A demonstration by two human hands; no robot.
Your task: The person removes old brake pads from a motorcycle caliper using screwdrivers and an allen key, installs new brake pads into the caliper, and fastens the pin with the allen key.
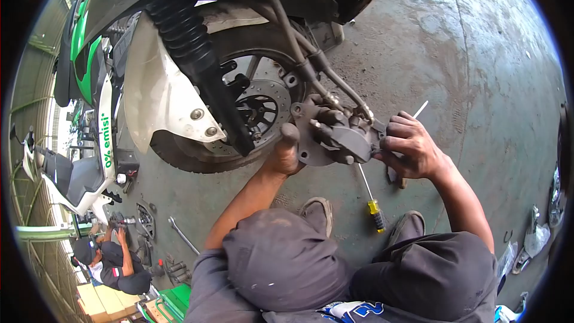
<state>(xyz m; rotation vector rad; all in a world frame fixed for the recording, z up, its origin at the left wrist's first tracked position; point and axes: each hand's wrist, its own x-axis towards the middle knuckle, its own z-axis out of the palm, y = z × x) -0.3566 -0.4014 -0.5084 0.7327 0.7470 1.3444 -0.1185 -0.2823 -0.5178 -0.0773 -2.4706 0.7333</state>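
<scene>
A dirty grey brake caliper (pixel 350 141) hangs off the wheel on two hoses (pixel 311 75), tilted in front of me. My left hand (pixel 286 151) is closed around its left side, thumb up along the bracket. My right hand (pixel 412 147) is curled shut at the caliper's right end, its fingertips pressed against that edge; what they pinch is hidden. A thin pale shaft (pixel 422 109) shows just beyond my right knuckles; whether I hold it is unclear. Behind the caliper are the brake disc (pixel 269 99) and the black fork leg (pixel 224 105).
A yellow-and-black screwdriver (pixel 375 215) lies on the floor between my shoes. A white fender (pixel 164 84) covers the tyre. To the left are a wrench (pixel 182 234), a green-and-white motorcycle (pixel 98 126) and a crouching person (pixel 113 263). Plastic-wrapped parts (pixel 532 239) lie at the right.
</scene>
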